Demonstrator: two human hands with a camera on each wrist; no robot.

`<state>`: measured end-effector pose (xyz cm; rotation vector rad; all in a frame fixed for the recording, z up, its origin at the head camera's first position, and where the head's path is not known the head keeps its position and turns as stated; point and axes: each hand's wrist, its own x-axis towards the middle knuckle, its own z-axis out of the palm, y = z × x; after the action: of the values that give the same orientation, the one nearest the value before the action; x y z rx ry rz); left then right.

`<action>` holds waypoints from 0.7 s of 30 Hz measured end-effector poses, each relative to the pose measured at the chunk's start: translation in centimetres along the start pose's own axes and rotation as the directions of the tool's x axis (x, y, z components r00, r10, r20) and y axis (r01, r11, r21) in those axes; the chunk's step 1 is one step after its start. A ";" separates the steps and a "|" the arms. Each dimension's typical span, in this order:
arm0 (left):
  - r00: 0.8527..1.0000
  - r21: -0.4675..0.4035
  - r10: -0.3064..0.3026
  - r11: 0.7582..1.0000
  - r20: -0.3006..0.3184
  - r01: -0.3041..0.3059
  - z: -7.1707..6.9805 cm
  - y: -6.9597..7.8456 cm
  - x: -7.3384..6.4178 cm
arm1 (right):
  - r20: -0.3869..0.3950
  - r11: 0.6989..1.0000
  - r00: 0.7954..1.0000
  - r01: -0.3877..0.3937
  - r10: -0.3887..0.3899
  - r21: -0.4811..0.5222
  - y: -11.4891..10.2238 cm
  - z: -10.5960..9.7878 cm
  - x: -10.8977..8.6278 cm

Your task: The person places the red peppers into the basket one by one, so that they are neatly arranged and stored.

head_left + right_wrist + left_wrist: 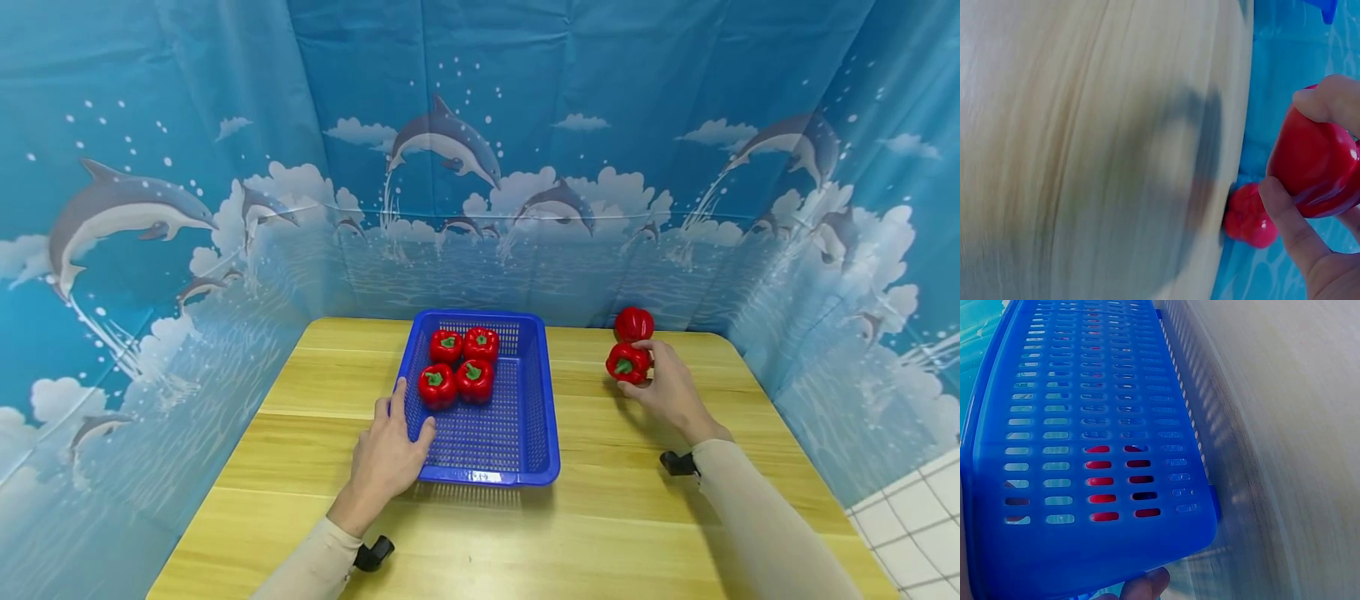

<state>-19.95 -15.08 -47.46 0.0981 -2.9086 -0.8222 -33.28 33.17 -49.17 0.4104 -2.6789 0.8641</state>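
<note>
My right hand [671,390] holds a red bell pepper [628,363], thumb and fingers spread round its sides and the green stem facing the head camera. The right wrist view shows this pepper [1313,162] raised off the wood. A second red bell pepper [634,323] lies just behind it near the table's back edge. With my left hand [390,454] I grip the left rim of a blue plastic basket [551,417], thumb over the inner side. Fingertips [1147,584] show beside its slotted wall in the left wrist view. Several red bell peppers [476,381] sit in the basket's back left part.
The basket stands on a light wooden table [585,533]. A blue curtain [525,267] printed with dolphins hangs behind the table and along both sides. White tiles [907,517] show at the lower right. Each wrist carries a small black camera mount [678,463].
</note>
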 end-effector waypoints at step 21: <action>1.000 -0.007 0.005 1.000 -0.007 -0.005 0.1 -0.3 0.0 | 0.015 0.999 0.999 0.029 -0.030 0.021 -4.3 -0.1 0.0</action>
<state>-19.96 -15.26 -47.72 0.0925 -2.8980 -0.8296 -31.75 29.90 -46.86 0.4619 -2.6728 0.8844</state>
